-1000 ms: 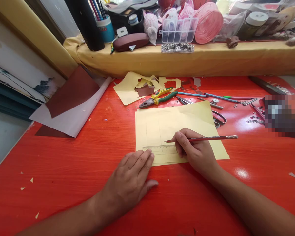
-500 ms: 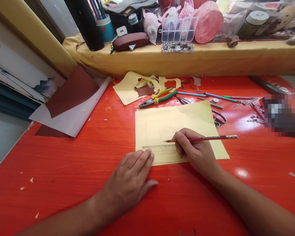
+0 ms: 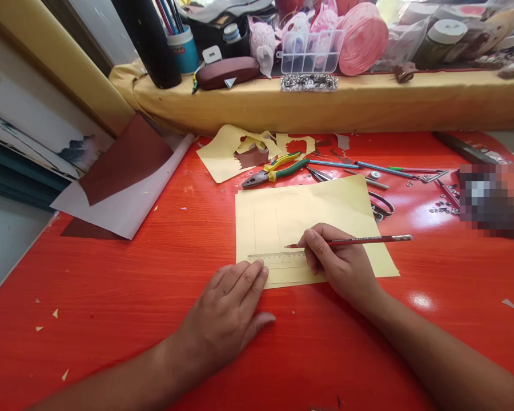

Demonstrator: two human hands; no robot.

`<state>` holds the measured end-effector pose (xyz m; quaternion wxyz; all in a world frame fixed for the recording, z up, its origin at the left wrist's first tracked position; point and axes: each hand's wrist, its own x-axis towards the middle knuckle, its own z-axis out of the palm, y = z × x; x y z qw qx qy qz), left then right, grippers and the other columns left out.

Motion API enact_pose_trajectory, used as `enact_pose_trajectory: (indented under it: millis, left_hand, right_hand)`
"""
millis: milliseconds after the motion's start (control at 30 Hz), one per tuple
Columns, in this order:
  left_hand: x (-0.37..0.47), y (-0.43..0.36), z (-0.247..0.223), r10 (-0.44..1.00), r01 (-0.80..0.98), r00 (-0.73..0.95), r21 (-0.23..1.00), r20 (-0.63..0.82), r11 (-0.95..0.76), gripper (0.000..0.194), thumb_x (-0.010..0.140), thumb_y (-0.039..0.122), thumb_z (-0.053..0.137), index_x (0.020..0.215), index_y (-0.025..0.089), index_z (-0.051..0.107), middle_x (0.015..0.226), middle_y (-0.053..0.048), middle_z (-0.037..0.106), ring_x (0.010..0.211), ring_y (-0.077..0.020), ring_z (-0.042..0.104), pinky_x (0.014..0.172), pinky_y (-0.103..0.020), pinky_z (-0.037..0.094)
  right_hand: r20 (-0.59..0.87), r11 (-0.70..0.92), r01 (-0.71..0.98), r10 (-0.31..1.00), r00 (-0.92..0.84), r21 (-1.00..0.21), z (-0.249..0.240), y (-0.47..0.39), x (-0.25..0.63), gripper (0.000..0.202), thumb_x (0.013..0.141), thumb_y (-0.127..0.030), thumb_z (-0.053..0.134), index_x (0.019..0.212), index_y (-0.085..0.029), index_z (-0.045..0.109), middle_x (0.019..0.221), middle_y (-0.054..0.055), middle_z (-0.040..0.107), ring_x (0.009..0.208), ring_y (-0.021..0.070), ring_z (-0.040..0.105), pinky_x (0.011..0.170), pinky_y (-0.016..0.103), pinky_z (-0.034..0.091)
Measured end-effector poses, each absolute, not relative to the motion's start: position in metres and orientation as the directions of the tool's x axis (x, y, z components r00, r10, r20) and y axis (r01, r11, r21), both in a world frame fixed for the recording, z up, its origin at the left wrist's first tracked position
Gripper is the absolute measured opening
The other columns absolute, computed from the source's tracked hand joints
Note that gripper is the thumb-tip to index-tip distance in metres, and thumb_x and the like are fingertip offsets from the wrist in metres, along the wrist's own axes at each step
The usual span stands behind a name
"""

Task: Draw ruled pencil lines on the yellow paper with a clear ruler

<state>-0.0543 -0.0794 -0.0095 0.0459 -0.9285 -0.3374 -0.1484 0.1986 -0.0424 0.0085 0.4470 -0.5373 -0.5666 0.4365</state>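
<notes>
A clear ruler (image 3: 278, 259) lies across a yellow paper sheet (image 3: 325, 200), with at least one more sheet under it. My left hand (image 3: 231, 308) is open and flat, its fingertips pressing near the ruler's left end and the paper's lower edge, thumb out on the table. Between the fingers of my right hand (image 3: 336, 260) is a dark red pencil (image 3: 368, 240), its tip pointing left just above the ruler. Whether the tip touches the paper I cannot tell. Thin pencil lines run up the sheet. My right hand covers the ruler's right end.
Behind the sheet lie green-and-yellow pliers (image 3: 276, 170), cut yellow paper scraps (image 3: 223, 154) and several pens. A brown and white sheet (image 3: 124, 165) curls at the left. Beyond the red table (image 3: 111, 285), a cloth-covered ledge (image 3: 240, 111) bears a divided plastic box (image 3: 312, 51).
The pencil's back end has shifted very slightly to the left, with its tip in nearly the same place. My left hand, the ruler and the paper look unmoved.
</notes>
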Motion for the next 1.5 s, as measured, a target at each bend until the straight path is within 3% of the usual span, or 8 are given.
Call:
enact_pose_trajectory:
  millis: [500,767,967,1500]
  left_hand:
    - [-0.056,-0.079,-0.014,0.615,0.640,0.734,0.011,0.289,-0.769,0.056,0.113,0.049,0.050,0.147,0.007,0.063,0.145,-0.018,0.071,0.128,-0.0317,0.067,0.109,-0.044,0.047]
    - [-0.054,-0.081,-0.016,0.616,0.642,0.722,0.026,0.316,-0.766,0.055,0.113,0.046,0.050,0.145,0.004,0.063,0.144,-0.017,0.072,0.127,-0.0325,0.067,0.109,-0.045,0.046]
    - [-0.054,-0.081,-0.018,0.618,0.635,0.726,0.054,0.302,-0.771,0.054,0.110,0.045,0.058,0.147,0.005,0.061,0.144,-0.019,0.071,0.129,-0.0333,0.067,0.108,-0.046,0.049]
    - [-0.051,-0.080,-0.011,0.626,0.649,0.695,0.067,0.354,-0.758,0.055,0.116,0.043,0.040,0.146,0.002,0.063,0.141,-0.017,0.073,0.127,-0.0312,0.064,0.111,-0.043,0.040]
  right_hand:
    - [-0.038,-0.021,0.225,0.997,-0.074,-0.974,0.010,-0.039,0.198,0.049,0.105,-0.063,0.061,0.082,-0.021,0.068,0.060,-0.003,0.055,0.051,0.0138,0.049,0.050,0.029,0.039]
    - [-0.132,-0.074,0.218,0.955,-0.265,-0.973,0.028,-0.040,0.183,0.047,0.107,-0.062,0.059,0.085,-0.021,0.066,0.069,-0.002,0.061,0.056,0.0135,0.056,0.054,0.028,0.044]
    - [-0.091,-0.020,0.248,0.957,-0.277,-0.969,0.033,-0.030,0.162,0.047,0.108,-0.059,0.056,0.082,-0.021,0.065,0.062,-0.002,0.060,0.057,0.0145,0.054,0.057,0.029,0.045]
    - [-0.119,-0.050,0.254,0.957,-0.264,-0.966,0.012,-0.022,0.145,0.043,0.109,-0.055,0.056,0.082,-0.022,0.066,0.058,-0.004,0.057,0.056,0.0155,0.056,0.064,0.030,0.049]
